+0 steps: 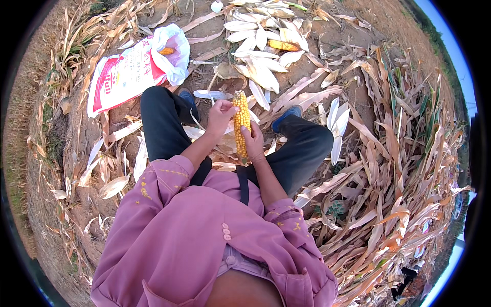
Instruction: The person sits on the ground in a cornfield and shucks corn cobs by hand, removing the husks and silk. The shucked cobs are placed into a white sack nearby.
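A husked ear of yellow corn [241, 124] stands nearly upright in the view, between my knees. My right hand [253, 142] grips its lower part, with the thumb lying along the kernels. At the upper left side of the ear, the thumb and fingers of my left hand [220, 117] close against it; the ear partly hides those fingertips. Bare kernels cover the visible side, and some pale stuff shows at the top end. Loose dry husks [195, 132] lie on the ground beneath my hands.
Ahead on the left lies an open white-and-red printed sack [126, 75] with a corn ear [167, 51] in its mouth. Beyond my hands is a heap of unhusked ears [261, 69], with a bare ear [284, 45] on it. Dry cornstalks [399, 153] are piled at right.
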### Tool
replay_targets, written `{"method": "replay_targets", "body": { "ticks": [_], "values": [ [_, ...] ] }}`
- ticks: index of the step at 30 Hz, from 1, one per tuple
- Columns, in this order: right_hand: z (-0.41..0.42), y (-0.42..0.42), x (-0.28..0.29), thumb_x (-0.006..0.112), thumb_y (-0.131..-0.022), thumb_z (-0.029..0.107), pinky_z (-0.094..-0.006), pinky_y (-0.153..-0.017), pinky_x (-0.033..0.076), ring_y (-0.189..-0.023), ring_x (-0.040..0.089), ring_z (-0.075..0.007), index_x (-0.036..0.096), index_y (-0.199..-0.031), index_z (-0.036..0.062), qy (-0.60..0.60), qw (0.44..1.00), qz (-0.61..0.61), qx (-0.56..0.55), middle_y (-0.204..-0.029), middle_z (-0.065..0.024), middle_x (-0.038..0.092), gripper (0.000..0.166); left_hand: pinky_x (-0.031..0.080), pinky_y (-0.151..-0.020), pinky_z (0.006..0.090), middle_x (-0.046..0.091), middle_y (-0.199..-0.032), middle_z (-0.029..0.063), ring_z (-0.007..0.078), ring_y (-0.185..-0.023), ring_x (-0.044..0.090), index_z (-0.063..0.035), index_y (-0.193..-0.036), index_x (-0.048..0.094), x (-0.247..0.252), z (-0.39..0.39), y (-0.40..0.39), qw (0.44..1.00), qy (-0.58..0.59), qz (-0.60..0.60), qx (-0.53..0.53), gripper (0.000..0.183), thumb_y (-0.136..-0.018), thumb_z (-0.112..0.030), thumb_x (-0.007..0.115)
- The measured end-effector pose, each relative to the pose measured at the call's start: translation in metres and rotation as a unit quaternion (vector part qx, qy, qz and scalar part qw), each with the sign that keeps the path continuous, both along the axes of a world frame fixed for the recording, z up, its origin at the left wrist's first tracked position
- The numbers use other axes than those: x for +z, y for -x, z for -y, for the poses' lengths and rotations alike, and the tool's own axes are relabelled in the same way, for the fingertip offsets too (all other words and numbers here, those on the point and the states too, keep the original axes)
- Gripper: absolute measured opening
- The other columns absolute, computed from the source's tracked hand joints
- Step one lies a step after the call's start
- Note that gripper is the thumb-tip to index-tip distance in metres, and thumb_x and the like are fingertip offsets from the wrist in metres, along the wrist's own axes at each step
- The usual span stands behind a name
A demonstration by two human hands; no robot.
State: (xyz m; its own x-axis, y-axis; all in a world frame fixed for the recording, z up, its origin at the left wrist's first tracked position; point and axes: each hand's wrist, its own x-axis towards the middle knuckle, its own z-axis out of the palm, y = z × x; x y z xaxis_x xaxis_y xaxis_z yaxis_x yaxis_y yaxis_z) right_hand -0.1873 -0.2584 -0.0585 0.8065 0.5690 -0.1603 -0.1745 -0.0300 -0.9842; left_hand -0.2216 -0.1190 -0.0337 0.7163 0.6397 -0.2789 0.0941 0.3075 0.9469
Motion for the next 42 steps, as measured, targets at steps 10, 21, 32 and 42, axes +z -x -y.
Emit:
{"method": "replay_targets", "body": {
  "ticks": [10,21,32,42],
  "values": [
    [0.002,0.000,0.004,0.057,-0.087,0.018,-0.0253,-0.082,0.042,-0.091,0.053,-0.0118,0.053,-0.114,-0.0012,0.007,1.000,0.005,0.000,-0.101,-0.0063,0.058,0.034,0.042,-0.057,0.0217,0.057,-0.070,0.0011,0.0076,-0.062,0.052,0.0019,-0.082,0.059,0.001,-0.008,0.001,1.000,0.016,0.012,-0.003,0.011,-0.080,-0.008,0.062],
    [0.003,-0.005,-0.005,0.052,-0.089,0.022,-0.0248,-0.075,0.041,-0.082,0.049,-0.0092,0.055,-0.101,-0.0005,-0.018,0.999,-0.026,-0.012,-0.089,-0.0023,0.055,0.026,0.050,-0.066,0.0233,0.060,-0.080,0.0057,0.0119,-0.069,0.060,0.0018,-0.091,0.057,-0.015,-0.035,0.009,0.999,0.021,-0.039,-0.004,0.016,-0.083,-0.012,0.061],
    [0.001,-0.001,0.010,0.050,-0.089,0.022,-0.0240,-0.071,0.042,-0.078,0.049,-0.0080,0.056,-0.099,-0.0003,-0.037,0.998,-0.049,-0.023,-0.087,-0.0026,0.056,0.025,0.049,-0.079,0.0292,0.061,-0.091,0.0047,0.0142,-0.083,0.061,-0.0030,-0.102,0.056,-0.020,-0.018,0.021,0.968,0.129,-0.051,-0.207,0.022,-0.088,-0.020,0.058],
    [0.003,-0.007,-0.012,0.047,-0.090,0.026,-0.0243,-0.066,0.041,-0.072,0.048,-0.0075,0.056,-0.092,0.0005,-0.044,0.995,-0.073,-0.045,-0.080,-0.0013,0.054,0.027,0.052,-0.076,0.0290,0.060,-0.079,0.0054,0.0157,-0.077,0.063,-0.0045,-0.087,0.054,-0.029,-0.026,0.022,0.984,0.159,0.021,-0.073,0.011,-0.090,-0.015,0.055]
  ]
}}
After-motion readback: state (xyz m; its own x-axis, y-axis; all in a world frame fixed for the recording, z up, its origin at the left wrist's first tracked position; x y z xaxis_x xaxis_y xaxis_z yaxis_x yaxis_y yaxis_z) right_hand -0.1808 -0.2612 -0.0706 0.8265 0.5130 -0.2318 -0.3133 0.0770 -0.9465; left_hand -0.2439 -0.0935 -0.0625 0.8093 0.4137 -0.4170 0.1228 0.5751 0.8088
